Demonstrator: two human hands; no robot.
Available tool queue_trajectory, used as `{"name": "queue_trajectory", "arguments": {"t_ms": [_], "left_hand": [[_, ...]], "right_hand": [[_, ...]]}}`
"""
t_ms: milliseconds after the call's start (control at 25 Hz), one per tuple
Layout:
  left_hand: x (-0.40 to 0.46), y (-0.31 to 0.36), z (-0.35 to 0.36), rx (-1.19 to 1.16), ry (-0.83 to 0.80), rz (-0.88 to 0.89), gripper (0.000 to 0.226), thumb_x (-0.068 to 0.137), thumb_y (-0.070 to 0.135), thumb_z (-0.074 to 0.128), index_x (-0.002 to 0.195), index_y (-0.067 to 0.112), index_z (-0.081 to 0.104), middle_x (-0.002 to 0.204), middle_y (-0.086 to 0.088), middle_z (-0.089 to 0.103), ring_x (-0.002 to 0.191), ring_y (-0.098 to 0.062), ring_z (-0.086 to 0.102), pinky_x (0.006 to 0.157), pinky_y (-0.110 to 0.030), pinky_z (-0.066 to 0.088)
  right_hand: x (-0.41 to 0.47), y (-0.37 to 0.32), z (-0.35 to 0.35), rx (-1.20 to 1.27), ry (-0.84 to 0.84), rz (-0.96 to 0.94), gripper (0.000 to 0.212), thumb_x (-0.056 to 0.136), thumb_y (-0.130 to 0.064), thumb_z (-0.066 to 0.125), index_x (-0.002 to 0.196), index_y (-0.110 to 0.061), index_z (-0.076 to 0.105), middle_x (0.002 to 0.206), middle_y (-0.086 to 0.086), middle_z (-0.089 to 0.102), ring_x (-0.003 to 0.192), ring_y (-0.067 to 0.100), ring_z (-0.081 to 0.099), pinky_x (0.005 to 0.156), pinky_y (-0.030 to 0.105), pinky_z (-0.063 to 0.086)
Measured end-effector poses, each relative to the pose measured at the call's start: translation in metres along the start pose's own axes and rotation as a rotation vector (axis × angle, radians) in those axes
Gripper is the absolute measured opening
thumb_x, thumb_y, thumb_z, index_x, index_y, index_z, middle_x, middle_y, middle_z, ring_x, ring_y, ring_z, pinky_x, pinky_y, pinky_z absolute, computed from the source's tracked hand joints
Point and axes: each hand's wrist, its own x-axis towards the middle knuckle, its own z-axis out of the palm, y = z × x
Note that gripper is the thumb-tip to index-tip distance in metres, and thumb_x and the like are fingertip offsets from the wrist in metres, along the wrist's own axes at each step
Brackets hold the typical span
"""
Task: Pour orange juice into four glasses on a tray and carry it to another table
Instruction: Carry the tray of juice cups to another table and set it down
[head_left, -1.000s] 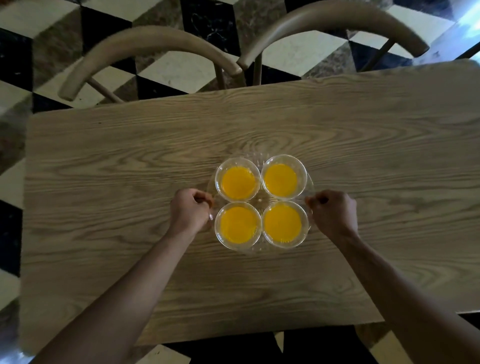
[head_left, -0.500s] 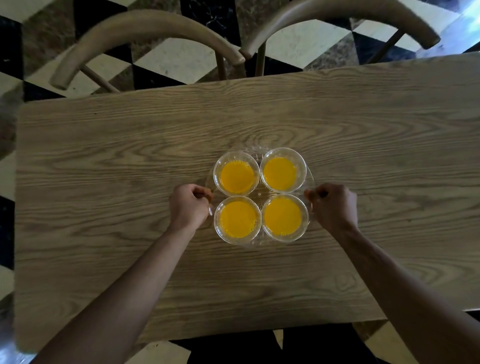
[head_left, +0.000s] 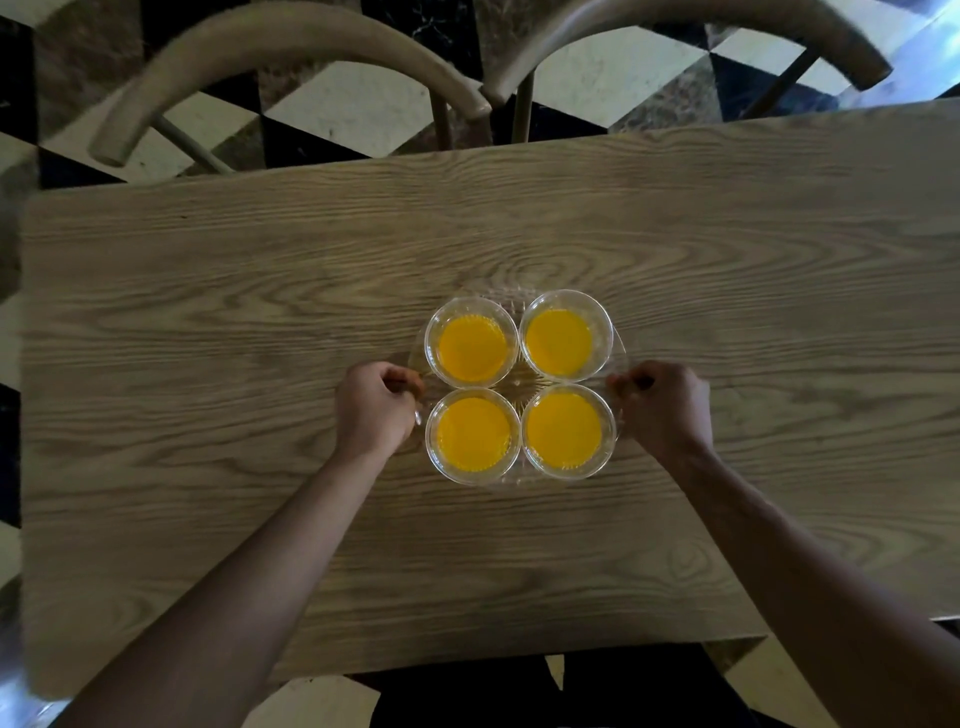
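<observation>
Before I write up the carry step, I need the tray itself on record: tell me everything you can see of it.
The tray is clear, glass or plastic by its look, with a faceted, patterned surface, so the wood grain of the table shows through it. It sits level over the table's middle; whether it rests there or is slightly lifted cannot be told. Four glasses of orange juice stand on it in a tight square. The left hand and right hand are closed on its opposite side edges.

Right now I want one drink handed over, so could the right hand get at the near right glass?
Probably yes: the right hand, closed on the clear tray edge, sits right beside the near right glass with nothing between them, though it must release the tray first.
</observation>
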Motion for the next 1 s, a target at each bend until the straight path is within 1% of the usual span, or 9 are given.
{"name": "queue_trajectory", "arguments": {"t_ms": [200, 360, 440, 520, 600, 680, 800, 921, 1001], "left_hand": [[0.001, -0.001, 0.000, -0.008, 0.005, 0.007, 0.031, 0.094, -0.008, 0.066, 0.082, 0.019, 0.075, 0.081, 0.002, 0.077, 0.067, -0.017, 0.074, 0.071, -0.041, 0.068], [-0.006, -0.005, 0.000, -0.006, 0.035, 0.076, 0.004, 0.095, 0.012, 0.080, 0.098, 0.011, 0.080, 0.092, -0.007, 0.081, 0.080, -0.027, 0.079, 0.081, -0.051, 0.067], [-0.010, -0.006, -0.001, 0.017, 0.059, 0.121, 0.017, 0.094, 0.017, 0.082, 0.104, 0.005, 0.080, 0.093, -0.011, 0.081, 0.080, -0.029, 0.079, 0.082, -0.051, 0.066], [-0.011, -0.005, -0.005, 0.008, 0.051, 0.137, 0.023, 0.093, 0.022, 0.083, 0.106, 0.003, 0.080, 0.092, -0.009, 0.081, 0.078, -0.024, 0.076, 0.080, -0.041, 0.064], [-0.015, -0.002, -0.013, 0.055, 0.049, 0.170, 0.030, 0.094, 0.030, 0.081, 0.109, 0.004, 0.080, 0.095, -0.002, 0.079, 0.083, -0.018, 0.072, 0.075, -0.028, 0.054], [-0.015, 0.000, -0.021, 0.083, 0.073, 0.200, 0.035, 0.098, 0.038, 0.075, 0.111, 0.005, 0.079, 0.098, -0.004, 0.080, 0.092, -0.023, 0.074, 0.077, -0.028, 0.052], [-0.016, 0.001, -0.032, 0.117, 0.131, 0.272, 0.035, 0.103, 0.037, 0.067, 0.111, 0.005, 0.080, 0.104, -0.011, 0.082, 0.101, -0.027, 0.074, 0.083, -0.027, 0.045], [-0.014, -0.002, -0.038, 0.139, 0.098, 0.336, 0.031, 0.104, 0.032, 0.067, 0.113, 0.005, 0.078, 0.106, -0.011, 0.081, 0.098, -0.023, 0.073, 0.085, -0.026, 0.044], [-0.014, -0.008, -0.038, 0.151, 0.076, 0.373, 0.028, 0.103, 0.028, 0.068, 0.115, 0.004, 0.076, 0.107, -0.011, 0.080, 0.096, -0.021, 0.071, 0.086, -0.027, 0.046]], "right_hand": [[0.000, 0.000, 0.000, -0.006, 0.000, -0.033, 0.023, 0.088, -0.028, 0.072, 0.079, -0.007, 0.078, 0.072, 0.005, 0.075, 0.069, 0.022, 0.071, 0.065, 0.031, 0.054], [-0.001, -0.003, -0.008, 0.001, -0.062, -0.027, 0.025, 0.090, -0.029, 0.072, 0.075, -0.010, 0.077, 0.068, 0.004, 0.075, 0.067, 0.022, 0.073, 0.069, 0.040, 0.061], [-0.003, -0.007, -0.016, 0.001, -0.121, -0.007, 0.034, 0.092, -0.033, 0.071, 0.066, -0.011, 0.074, 0.064, 0.006, 0.074, 0.062, 0.023, 0.074, 0.065, 0.043, 0.063], [-0.003, -0.010, -0.024, -0.025, -0.161, -0.002, 0.046, 0.093, -0.044, 0.069, 0.061, -0.010, 0.071, 0.061, 0.005, 0.073, 0.060, 0.025, 0.073, 0.065, 0.040, 0.063], [-0.004, -0.016, -0.029, -0.086, -0.166, -0.011, 0.056, 0.094, -0.054, 0.063, 0.059, -0.010, 0.072, 0.056, 0.001, 0.070, 0.058, 0.022, 0.071, 0.066, 0.035, 0.058], [-0.005, -0.020, -0.033, -0.116, -0.174, -0.025, 0.057, 0.096, -0.054, 0.058, 0.061, -0.012, 0.072, 0.056, -0.003, 0.067, 0.058, 0.018, 0.067, 0.066, 0.033, 0.055], [-0.008, -0.022, -0.037, -0.181, -0.217, -0.081, 0.049, 0.098, -0.048, 0.056, 0.068, -0.013, 0.072, 0.066, -0.002, 0.070, 0.068, 0.021, 0.069, 0.065, 0.033, 0.052], [-0.011, -0.017, -0.037, -0.218, -0.221, -0.096, 0.045, 0.097, -0.047, 0.057, 0.065, -0.015, 0.065, 0.063, -0.005, 0.064, 0.069, 0.024, 0.066, 0.057, 0.029, 0.044], [-0.014, -0.012, -0.038, -0.215, -0.208, -0.100, 0.035, 0.095, -0.049, 0.059, 0.079, -0.019, 0.068, 0.076, -0.003, 0.068, 0.081, 0.025, 0.066, 0.064, 0.030, 0.047]]}}
